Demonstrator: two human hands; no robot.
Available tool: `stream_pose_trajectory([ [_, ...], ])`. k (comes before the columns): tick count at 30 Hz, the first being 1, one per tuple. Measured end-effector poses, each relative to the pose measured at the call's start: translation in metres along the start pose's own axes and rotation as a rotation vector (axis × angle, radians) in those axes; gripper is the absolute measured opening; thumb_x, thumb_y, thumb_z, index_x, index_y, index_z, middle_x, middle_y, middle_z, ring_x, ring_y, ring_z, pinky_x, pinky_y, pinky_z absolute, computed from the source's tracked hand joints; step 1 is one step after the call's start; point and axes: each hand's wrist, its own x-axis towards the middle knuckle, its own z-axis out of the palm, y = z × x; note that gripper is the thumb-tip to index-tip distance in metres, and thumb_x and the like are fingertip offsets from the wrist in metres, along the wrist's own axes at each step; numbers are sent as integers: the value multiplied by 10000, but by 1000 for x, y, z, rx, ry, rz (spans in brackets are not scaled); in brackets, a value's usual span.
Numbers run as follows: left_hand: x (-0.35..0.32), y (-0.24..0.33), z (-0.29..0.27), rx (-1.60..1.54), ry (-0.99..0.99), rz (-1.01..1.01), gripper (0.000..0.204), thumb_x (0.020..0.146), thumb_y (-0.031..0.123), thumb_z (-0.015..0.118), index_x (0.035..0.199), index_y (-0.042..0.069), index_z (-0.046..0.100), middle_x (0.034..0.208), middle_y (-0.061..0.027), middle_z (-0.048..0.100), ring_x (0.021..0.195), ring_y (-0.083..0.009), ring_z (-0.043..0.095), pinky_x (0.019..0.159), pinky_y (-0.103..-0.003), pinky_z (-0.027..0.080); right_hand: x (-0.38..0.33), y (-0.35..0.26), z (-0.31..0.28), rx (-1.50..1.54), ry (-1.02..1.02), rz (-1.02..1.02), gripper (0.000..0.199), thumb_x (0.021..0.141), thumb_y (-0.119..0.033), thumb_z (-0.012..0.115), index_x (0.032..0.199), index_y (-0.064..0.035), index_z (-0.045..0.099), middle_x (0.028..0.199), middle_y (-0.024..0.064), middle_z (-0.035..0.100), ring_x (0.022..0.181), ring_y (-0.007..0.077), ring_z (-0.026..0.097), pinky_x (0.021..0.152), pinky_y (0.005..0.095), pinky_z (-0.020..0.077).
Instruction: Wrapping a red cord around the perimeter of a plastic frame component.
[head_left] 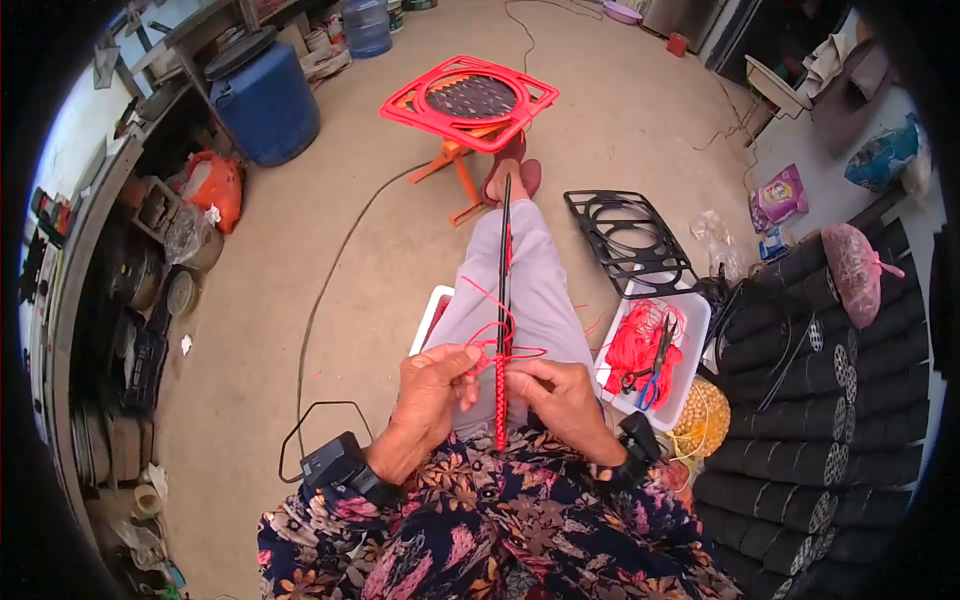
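A thin black frame (504, 240) stands edge-on over my lap, pointing away from me. Its near edge is tightly wrapped in red cord (501, 405), and a loose loop of the cord spreads to both sides. My left hand (430, 392), left of the frame, pinches the red cord between thumb and fingers. On the other side, my right hand (562, 398) has its fingertips closed against the wrapped edge. What lies between those fingertips is hidden.
A red-wrapped frame (470, 100) lies on an orange stand ahead. At right, a bare black frame (632, 240) leans by a white tray (690, 372) holding red cord and scissors (660, 350). Black stacked rolls (790, 440) fill the right side. A blue barrel (265, 105) stands far left.
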Motion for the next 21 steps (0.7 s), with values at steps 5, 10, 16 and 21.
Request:
stream_pose_trajectory([
  [5, -3, 16, -8, 85, -87, 32, 137, 867, 123, 641, 843, -12, 639, 600, -28, 572, 453, -127, 527, 412, -237, 375, 11, -35, -9, -79, 0, -91, 129, 861, -102, 660, 908, 18, 667, 698, 18, 617, 594, 72, 527, 523, 226, 407],
  [10, -1, 19, -12, 79, -151, 56, 151, 871, 122, 632, 850, -27, 646, 603, -47, 584, 453, -134, 530, 412, -237, 370, 28, -47, 3, -509, -55, -539, 172, 817, -112, 684, 954, -10, 659, 693, 80, 558, 587, 179, 545, 529, 298, 413],
  [16, -2, 27, -8, 86, -233, 2, 190, 888, 127, 602, 850, -54, 648, 627, -80, 603, 468, -153, 545, 427, -244, 407, 34, -42, 6, -550, -48, -547, 154, 823, -137, 666, 918, -15, 658, 713, 106, 569, 611, 237, 561, 553, 343, 426],
  [21, -2, 26, -8, 148, -185, 98, 220, 905, 138, 573, 842, -61, 642, 663, -102, 629, 499, -186, 585, 464, -266, 466, 31, -50, -5, -446, -13, -477, 117, 838, -124, 638, 864, -12, 655, 710, 120, 578, 624, 276, 579, 569, 360, 430],
])
